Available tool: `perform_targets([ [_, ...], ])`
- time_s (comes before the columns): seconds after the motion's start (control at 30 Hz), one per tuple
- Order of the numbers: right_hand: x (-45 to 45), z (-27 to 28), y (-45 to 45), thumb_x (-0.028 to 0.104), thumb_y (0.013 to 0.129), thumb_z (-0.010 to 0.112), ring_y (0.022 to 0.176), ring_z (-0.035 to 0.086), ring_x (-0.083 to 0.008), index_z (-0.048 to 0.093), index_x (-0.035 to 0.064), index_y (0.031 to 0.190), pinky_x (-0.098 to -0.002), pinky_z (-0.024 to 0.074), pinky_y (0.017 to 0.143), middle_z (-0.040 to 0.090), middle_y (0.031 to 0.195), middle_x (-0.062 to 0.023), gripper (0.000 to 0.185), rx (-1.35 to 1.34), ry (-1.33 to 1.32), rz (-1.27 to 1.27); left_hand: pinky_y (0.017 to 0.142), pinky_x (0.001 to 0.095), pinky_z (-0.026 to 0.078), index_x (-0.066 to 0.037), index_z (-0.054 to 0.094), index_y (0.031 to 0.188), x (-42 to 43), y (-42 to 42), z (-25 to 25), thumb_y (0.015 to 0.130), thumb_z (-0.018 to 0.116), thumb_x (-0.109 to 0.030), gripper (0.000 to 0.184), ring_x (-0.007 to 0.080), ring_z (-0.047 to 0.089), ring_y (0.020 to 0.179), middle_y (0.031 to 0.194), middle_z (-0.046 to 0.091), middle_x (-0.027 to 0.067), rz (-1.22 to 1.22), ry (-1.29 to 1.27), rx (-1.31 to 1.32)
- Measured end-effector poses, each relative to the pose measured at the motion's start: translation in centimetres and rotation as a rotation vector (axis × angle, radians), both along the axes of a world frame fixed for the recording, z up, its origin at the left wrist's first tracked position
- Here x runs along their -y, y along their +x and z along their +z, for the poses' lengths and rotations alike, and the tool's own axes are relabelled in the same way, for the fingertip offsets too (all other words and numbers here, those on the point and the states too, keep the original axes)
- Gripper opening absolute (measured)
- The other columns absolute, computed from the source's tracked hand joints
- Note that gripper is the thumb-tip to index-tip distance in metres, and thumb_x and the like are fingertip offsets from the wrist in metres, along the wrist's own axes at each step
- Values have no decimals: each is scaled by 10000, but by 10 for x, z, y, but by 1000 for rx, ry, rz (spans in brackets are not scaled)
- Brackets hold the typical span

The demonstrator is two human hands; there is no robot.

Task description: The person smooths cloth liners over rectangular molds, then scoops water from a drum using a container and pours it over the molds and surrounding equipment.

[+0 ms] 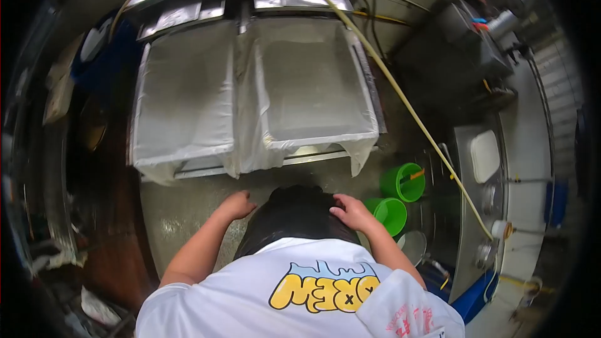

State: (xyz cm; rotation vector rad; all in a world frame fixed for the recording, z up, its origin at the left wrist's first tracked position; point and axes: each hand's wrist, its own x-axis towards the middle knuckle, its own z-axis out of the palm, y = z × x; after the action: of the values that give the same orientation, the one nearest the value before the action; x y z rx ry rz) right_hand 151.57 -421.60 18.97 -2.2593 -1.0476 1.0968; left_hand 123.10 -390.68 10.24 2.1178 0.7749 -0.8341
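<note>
My left hand (238, 205) hangs beside the dark apron (285, 216) at my waist, fingers loosely bent and apart, with nothing visible in it. On the other side, my right hand (352, 211) is at the apron's edge, fingers and thumb apart and nothing seen between them; whether it touches the apron I cannot tell. Ahead of both hands stand two rectangular frames side by side, the left cloth-lined frame (181, 150) and the right cloth-lined frame (319, 139). Their whitish cloth hangs over the front edges. Greyish surfaces show inside both.
A long pale pole or hose (400, 91) slants across the right side. Near my right arm stand a green bucket (391, 178) with an orange-handled item and another green bucket (379, 209). A metal counter (466, 169) bears a white lid-like tray (485, 156). The floor (181, 213) looks wet.
</note>
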Motion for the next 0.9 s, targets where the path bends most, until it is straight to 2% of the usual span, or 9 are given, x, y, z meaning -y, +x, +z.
perform_targets([
  [0.1,40,7,-23,330,943,757,1124,702,-376,627,15,1390,-447,565,959,716,1225,-233,562,39,-29,-127,1157,470,451,95,521,1464,-2,11,-30,918,736,-467,811,433,547,1390,1483,548,337,326,54,161],
  [0.23,105,6,-47,326,953,738,1098,709,-370,637,28,1379,-443,572,937,725,1201,-233,530,119,-5,-299,952,520,527,46,688,1083,0,52,-1,950,721,-391,458,453,681,1092,1104,710,301,225,222,171],
  [0.37,177,-11,-78,343,956,736,1071,726,-383,629,6,1363,-469,581,921,730,1202,-238,538,58,24,-565,744,546,479,16,609,900,10,96,88,1045,589,-235,290,485,616,837,865,634,275,341,417,1051],
  [0.67,571,-249,-279,313,947,745,859,729,-257,733,36,1113,-436,582,759,766,984,-152,323,71,-222,-1187,1011,553,508,86,697,1106,-55,167,82,939,674,-439,552,523,664,1115,1113,701,365,383,630,517],
  [0.7,601,-235,-317,274,916,741,868,744,-293,766,53,1072,-466,590,776,772,983,-177,271,-14,-375,-1263,863,561,578,81,683,1082,-74,168,58,958,656,-375,473,502,717,983,1052,720,341,326,689,589],
  [0.73,685,-298,-379,271,946,709,985,723,-355,739,-12,1042,-473,570,898,761,998,-196,301,144,-276,-832,639,542,602,59,665,1051,-23,165,114,971,636,-288,358,447,742,781,954,729,287,399,582,531],
  [0.77,694,-278,-407,260,935,716,924,735,-346,744,-4,1021,-470,576,878,767,949,-175,279,18,-448,-844,469,497,560,39,645,1035,-84,166,49,973,620,-205,253,395,720,636,883,715,246,438,502,637],
  [0.83,729,-226,-470,227,921,716,774,737,-325,749,2,1002,-470,587,788,759,839,-149,242,-169,-579,-1033,578,580,547,-5,654,1057,-122,160,-8,978,536,-296,324,381,683,724,887,698,208,452,496,819],
  [0.9,756,-226,-523,206,918,709,685,726,-312,748,0,1004,-471,592,719,744,776,-144,226,-217,-527,-1248,707,725,486,15,699,1043,-17,138,27,952,485,-411,486,415,641,901,964,702,225,938,326,722],
])
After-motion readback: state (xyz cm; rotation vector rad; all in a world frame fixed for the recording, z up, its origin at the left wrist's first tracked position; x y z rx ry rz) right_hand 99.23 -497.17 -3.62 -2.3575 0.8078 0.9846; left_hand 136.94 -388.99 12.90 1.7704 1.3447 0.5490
